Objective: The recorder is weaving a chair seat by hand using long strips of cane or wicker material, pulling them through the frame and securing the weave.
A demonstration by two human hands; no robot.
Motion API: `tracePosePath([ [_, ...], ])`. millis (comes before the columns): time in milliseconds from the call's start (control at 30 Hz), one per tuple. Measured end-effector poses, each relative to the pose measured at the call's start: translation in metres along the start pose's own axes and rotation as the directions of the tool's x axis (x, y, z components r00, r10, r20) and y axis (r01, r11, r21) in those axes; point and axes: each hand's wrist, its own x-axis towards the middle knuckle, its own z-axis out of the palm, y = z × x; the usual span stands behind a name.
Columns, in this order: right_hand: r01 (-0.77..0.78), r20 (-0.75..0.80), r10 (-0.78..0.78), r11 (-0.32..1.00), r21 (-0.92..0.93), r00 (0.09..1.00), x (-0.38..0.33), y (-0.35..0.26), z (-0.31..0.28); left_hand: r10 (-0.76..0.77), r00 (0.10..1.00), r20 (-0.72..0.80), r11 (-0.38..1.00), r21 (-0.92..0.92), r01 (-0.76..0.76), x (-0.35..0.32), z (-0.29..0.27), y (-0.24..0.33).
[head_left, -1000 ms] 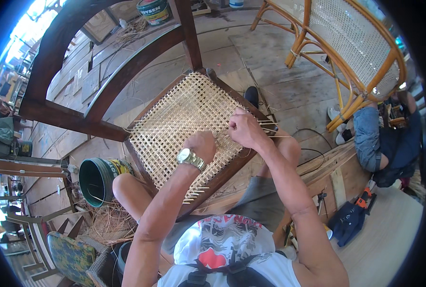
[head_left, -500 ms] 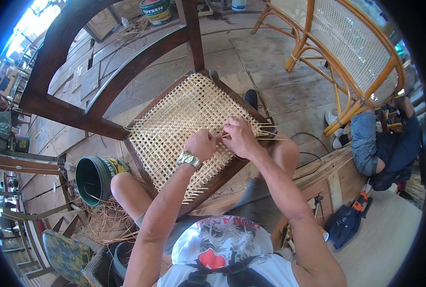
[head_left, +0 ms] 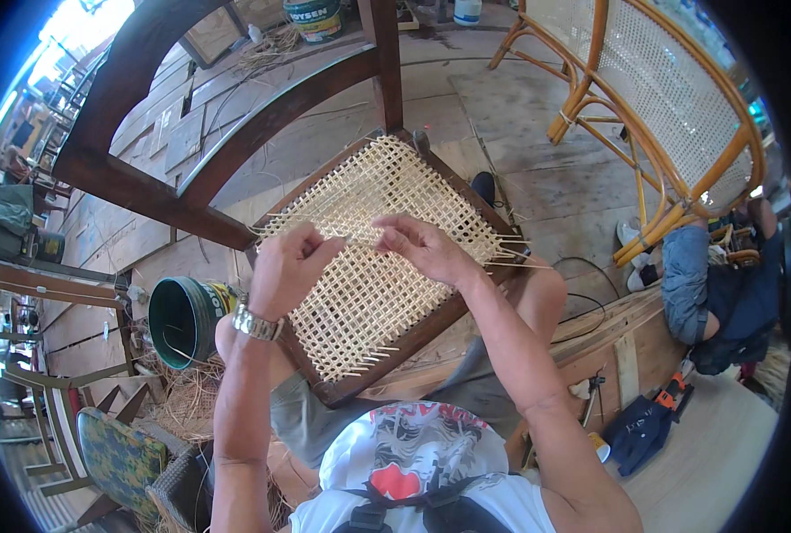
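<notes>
Watching remotely, left to right. One dark wooden backrest; one large green bucket. Left hand, one wristwatch: shifted from mid-seat to its left side; fingers curled, thumb reaching right. I cannot tell if it grips cane. One cane seat, between the person's knees, under both hands. Right hand: also shifted left, fingers bent nearly to a pinch; hold, if any, unclear to me. Gap wider; I judge the handwork now sits nearer the backrest. One rattan chair, far right.

Plank floor, cane-panelled rattan furniture, bright light upper left
</notes>
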Motion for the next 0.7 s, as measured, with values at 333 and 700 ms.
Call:
tracePosePath([
  [333,-0.036,-0.129,-0.088,0.675,-0.737,0.988,-0.013,0.033,-0.043,-0.183,0.924,0.335,0.968,0.224,0.111,0.034,0.118,-0.025],
  [700,-0.039,-0.193,-0.153,0.680,-0.732,0.969,-0.013,0.022,-0.042,-0.092,0.912,0.399,0.751,0.630,-0.199,0.050,0.123,0.028],
])
